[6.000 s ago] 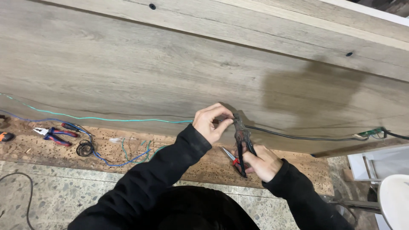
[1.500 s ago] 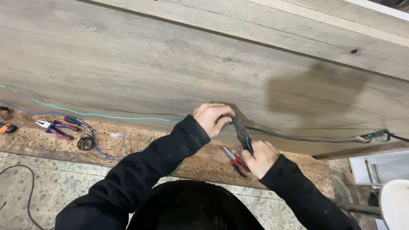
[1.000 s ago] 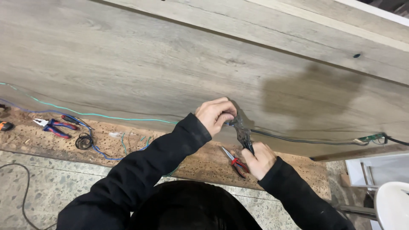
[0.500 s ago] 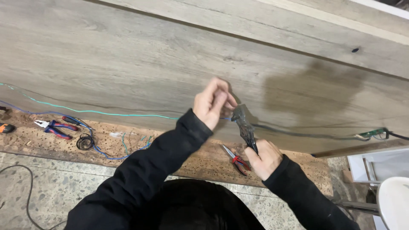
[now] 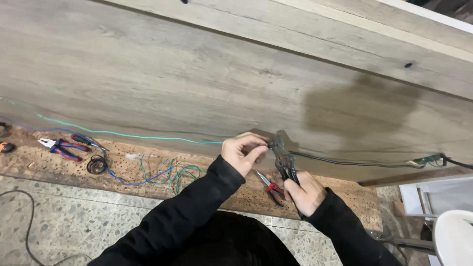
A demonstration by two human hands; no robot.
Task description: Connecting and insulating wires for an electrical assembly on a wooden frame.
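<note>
1. My right hand (image 5: 304, 191) is closed around the handles of a dark crimping tool (image 5: 283, 160), whose head points up toward the wooden panel (image 5: 197, 79).
2. My left hand (image 5: 242, 151) has its fingertips pinched together on the end of a thin wire, right at the tool's head (the wire end itself is too small to make out).
3. A teal wire (image 5: 128, 135) runs along the base of the panel from the left up to my left hand; a black cable (image 5: 345, 162) runs off to the right from the tool toward a small green circuit board (image 5: 427, 159).
4. Small red-handled cutters (image 5: 269, 186) lie on the cork-like strip (image 5: 44, 165) just below and between my hands.
5. Further left on that strip sit loose blue and green wire coils (image 5: 167, 172), a small black wire roll (image 5: 96, 164), and red-and-blue pliers (image 5: 60, 147).
6. Below the strip is a speckled stone floor (image 5: 74, 221); a white rounded object (image 5: 453, 236) shows at the lower right.
7. The panel leans close in front of both hands; the strip to the left lies well apart from them.
</note>
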